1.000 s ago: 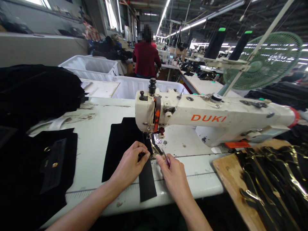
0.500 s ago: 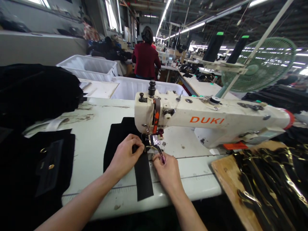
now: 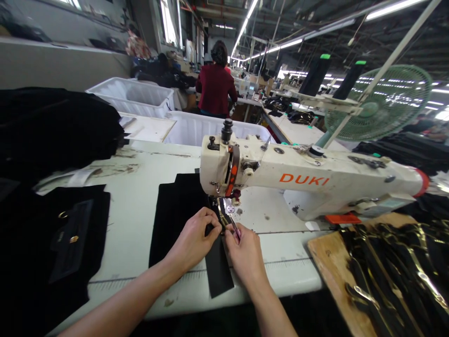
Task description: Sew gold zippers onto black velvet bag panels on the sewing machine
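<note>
A black fabric panel [image 3: 171, 201] lies under the head of the white sewing machine [image 3: 266, 164]. My left hand [image 3: 196, 236] rests over the panel's right side, thumb and forefinger pinched beside the presser foot; what they grip is hidden. Below those fingers a flat dark strip [image 3: 219, 269] runs toward the table's front edge. My right hand [image 3: 245, 248] is closed around a slim metal tool [image 3: 235, 226], its tip near a gold-edged black strap [image 3: 222, 216] at the presser foot. The fingertips of both hands are close together.
Dark fabric with gold fittings [image 3: 73, 238] lies at left, below a black fabric heap [image 3: 52, 126]. Gold-edged straps [image 3: 396, 267] cover a wooden board [image 3: 336, 262] at right. White plastic bins [image 3: 136, 96] and a person in dark red [image 3: 217, 89] are beyond the machine.
My left hand has moved slightly right and nearer to me, closer to the right. The dark strip's lower end has swung right. The gold-edged strap now points more toward me.
</note>
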`<state>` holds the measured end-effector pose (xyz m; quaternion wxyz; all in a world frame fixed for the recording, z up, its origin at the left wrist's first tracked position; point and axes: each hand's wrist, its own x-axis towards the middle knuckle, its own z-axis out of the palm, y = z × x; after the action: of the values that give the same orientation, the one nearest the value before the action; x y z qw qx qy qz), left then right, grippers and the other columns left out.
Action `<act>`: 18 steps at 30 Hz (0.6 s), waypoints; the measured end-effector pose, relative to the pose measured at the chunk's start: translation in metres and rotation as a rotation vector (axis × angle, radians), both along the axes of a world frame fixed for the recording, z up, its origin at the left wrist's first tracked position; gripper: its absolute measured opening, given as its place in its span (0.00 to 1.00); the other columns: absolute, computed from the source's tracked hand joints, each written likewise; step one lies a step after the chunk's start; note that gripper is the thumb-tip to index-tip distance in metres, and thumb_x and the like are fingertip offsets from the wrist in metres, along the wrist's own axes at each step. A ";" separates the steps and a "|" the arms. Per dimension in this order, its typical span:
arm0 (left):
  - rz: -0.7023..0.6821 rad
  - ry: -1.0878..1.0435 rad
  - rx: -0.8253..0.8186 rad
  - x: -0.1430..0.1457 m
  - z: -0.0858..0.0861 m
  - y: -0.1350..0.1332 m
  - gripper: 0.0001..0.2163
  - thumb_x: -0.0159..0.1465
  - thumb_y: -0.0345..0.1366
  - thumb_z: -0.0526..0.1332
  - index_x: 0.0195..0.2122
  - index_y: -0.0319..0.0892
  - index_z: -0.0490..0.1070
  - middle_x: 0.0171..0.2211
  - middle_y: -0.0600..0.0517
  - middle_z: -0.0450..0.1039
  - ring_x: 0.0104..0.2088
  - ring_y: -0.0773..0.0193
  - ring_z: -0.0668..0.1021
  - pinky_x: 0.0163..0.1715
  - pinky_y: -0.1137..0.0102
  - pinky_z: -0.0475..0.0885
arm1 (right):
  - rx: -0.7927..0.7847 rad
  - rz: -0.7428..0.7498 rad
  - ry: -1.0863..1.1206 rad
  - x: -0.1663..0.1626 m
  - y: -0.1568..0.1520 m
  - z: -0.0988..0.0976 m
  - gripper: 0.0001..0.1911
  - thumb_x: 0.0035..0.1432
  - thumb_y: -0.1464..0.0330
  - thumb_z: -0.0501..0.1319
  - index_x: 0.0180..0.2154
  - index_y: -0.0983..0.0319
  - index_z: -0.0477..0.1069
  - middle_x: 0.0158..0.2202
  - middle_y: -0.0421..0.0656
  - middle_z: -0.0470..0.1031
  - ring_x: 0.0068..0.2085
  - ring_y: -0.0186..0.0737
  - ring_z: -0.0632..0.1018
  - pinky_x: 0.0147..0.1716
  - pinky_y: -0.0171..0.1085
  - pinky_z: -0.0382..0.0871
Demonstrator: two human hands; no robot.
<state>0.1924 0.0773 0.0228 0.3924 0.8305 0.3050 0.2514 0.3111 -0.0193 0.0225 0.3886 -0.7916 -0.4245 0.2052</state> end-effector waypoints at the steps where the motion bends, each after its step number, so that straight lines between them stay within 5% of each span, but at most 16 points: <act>1: 0.011 -0.001 -0.003 0.000 0.000 0.001 0.09 0.63 0.35 0.57 0.27 0.42 0.72 0.37 0.50 0.71 0.37 0.59 0.76 0.40 0.65 0.70 | -0.003 0.011 -0.004 0.001 0.001 0.000 0.09 0.58 0.71 0.55 0.32 0.62 0.75 0.23 0.39 0.75 0.27 0.39 0.75 0.28 0.32 0.60; 4: 0.020 0.001 -0.009 0.001 -0.001 0.002 0.09 0.62 0.35 0.57 0.26 0.42 0.70 0.36 0.50 0.71 0.37 0.59 0.77 0.40 0.65 0.71 | -0.006 0.053 -0.017 0.006 -0.001 0.002 0.08 0.59 0.71 0.56 0.29 0.61 0.73 0.24 0.38 0.75 0.27 0.38 0.76 0.28 0.32 0.60; 8: 0.009 0.005 -0.002 -0.001 -0.003 0.000 0.08 0.63 0.36 0.57 0.28 0.42 0.73 0.37 0.50 0.72 0.37 0.59 0.76 0.40 0.65 0.71 | -0.011 0.033 -0.091 0.009 -0.016 0.005 0.11 0.65 0.63 0.53 0.38 0.60 0.72 0.29 0.41 0.76 0.32 0.42 0.77 0.31 0.34 0.60; 12: 0.016 0.010 0.003 -0.004 -0.004 -0.002 0.10 0.65 0.37 0.57 0.30 0.42 0.75 0.39 0.49 0.72 0.37 0.60 0.77 0.40 0.66 0.72 | -0.047 -0.044 -0.239 0.004 -0.027 0.003 0.17 0.66 0.53 0.53 0.38 0.58 0.71 0.25 0.40 0.72 0.27 0.43 0.73 0.28 0.35 0.56; 15: 0.009 0.008 0.011 -0.004 -0.005 -0.002 0.10 0.65 0.36 0.57 0.30 0.43 0.76 0.39 0.50 0.72 0.36 0.61 0.77 0.38 0.67 0.72 | -0.021 -0.043 -0.156 -0.001 -0.020 -0.001 0.11 0.58 0.58 0.62 0.37 0.57 0.74 0.23 0.37 0.69 0.25 0.40 0.70 0.28 0.34 0.56; 18: 0.001 0.001 0.030 -0.005 -0.003 -0.001 0.09 0.64 0.35 0.57 0.29 0.43 0.75 0.37 0.51 0.72 0.36 0.61 0.77 0.38 0.68 0.72 | 0.018 -0.001 -0.043 -0.001 -0.008 -0.004 0.09 0.58 0.62 0.61 0.31 0.58 0.75 0.21 0.36 0.66 0.24 0.37 0.67 0.27 0.33 0.55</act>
<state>0.1876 0.0762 0.0197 0.3797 0.8363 0.3017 0.2558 0.3104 -0.0270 0.0185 0.3867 -0.7926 -0.4340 0.1841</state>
